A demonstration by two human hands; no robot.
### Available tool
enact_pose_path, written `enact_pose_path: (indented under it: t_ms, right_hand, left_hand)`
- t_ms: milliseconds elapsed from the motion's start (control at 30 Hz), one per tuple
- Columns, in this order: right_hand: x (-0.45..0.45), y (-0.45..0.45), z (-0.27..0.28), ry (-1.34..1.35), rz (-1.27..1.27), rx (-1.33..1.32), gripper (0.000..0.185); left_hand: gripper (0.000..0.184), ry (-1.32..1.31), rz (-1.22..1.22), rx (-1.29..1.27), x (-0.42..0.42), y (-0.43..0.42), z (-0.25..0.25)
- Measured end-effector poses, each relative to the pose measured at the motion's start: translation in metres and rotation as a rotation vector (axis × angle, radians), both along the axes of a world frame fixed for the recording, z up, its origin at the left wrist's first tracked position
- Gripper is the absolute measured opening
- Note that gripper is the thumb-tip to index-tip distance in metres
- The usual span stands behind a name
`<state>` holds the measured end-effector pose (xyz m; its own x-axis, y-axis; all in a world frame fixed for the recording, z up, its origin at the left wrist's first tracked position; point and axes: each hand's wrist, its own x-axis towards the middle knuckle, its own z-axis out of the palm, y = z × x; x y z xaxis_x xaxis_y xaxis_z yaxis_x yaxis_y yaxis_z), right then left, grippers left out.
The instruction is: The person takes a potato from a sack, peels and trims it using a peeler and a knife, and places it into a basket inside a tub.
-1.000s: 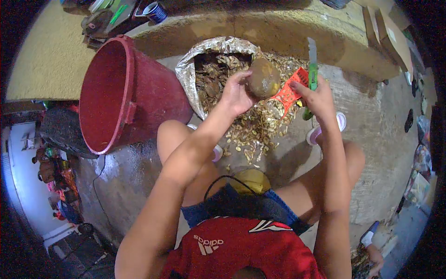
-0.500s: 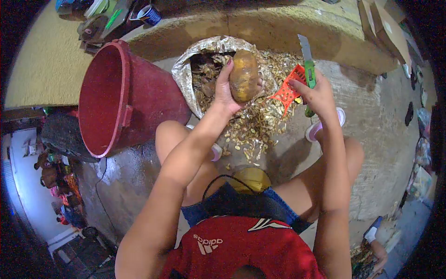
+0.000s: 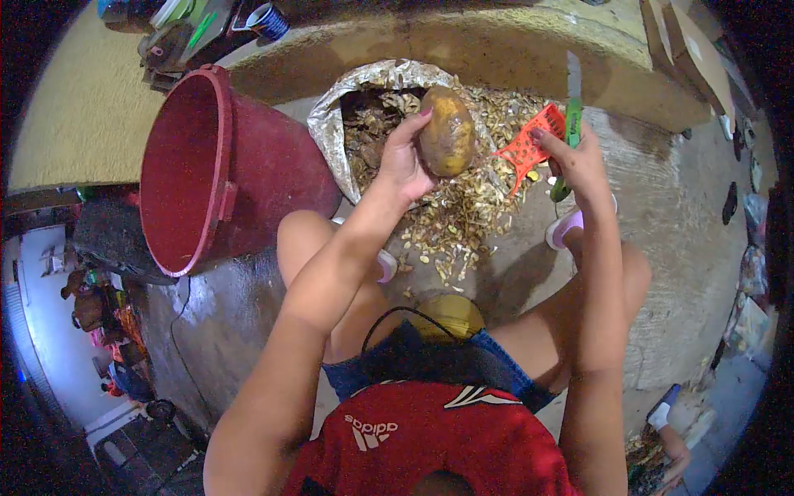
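A large oval fruit [image 3: 449, 132], yellow-brown with dark smears, rests in my left hand [image 3: 405, 161], whose thumb lies along its near side. My right hand [image 3: 584, 165] is closed round the green handle of a knife [image 3: 572, 116], its pale blade pointing away from me. An orange perforated plastic piece [image 3: 527, 147] sits under the thumb of that same hand. Behind the fruit, a dirty white sack [image 3: 327, 136] lies open with brown scraps inside. Pale peelings [image 3: 451, 248] are scattered over the floor beside it.
A big red bucket [image 3: 273, 165] lies tipped at the left, beside the sack. A low yellow ledge [image 3: 513, 50] runs along the back, with a blue cup [image 3: 269, 22] on it. Cardboard [image 3: 691, 58] leans at the right. Between my legs is a yellow rounded object [image 3: 451, 317].
My left hand has turned the fruit a little and moved it slightly right. My right hand, with the knife and orange piece, has shifted right; the blade now points straighter away.
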<state>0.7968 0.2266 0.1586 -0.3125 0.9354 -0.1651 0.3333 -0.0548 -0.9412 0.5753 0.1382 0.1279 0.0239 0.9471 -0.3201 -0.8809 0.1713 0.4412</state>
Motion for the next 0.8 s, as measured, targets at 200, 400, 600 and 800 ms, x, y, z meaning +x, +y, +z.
enact_pose_path:
  t_ms: [200, 400, 600, 800]
  right_hand:
    - [-0.005, 0.000, 0.002, 0.211, -0.065, -0.080, 0.019]
    - [-0.008, 0.000, 0.003, 0.086, -0.034, -0.035, 0.023]
    - [-0.011, -0.005, -0.009, -0.494, 0.085, 0.513, 0.047]
    - [-0.011, -0.009, -0.006, -0.533, 0.118, 0.417, 0.052]
  left_hand:
    - [0.051, -0.057, 0.018, -0.078, -0.003, 0.002, -0.006]
    - [0.046, -0.065, -0.063, -0.183, 0.003, 0.002, -0.003]
    - [0.050, 0.038, -0.019, -0.243, 0.003, -0.002, -0.008]
    - [0.050, 0.065, 0.038, -0.151, -0.003, 0.003, -0.013]
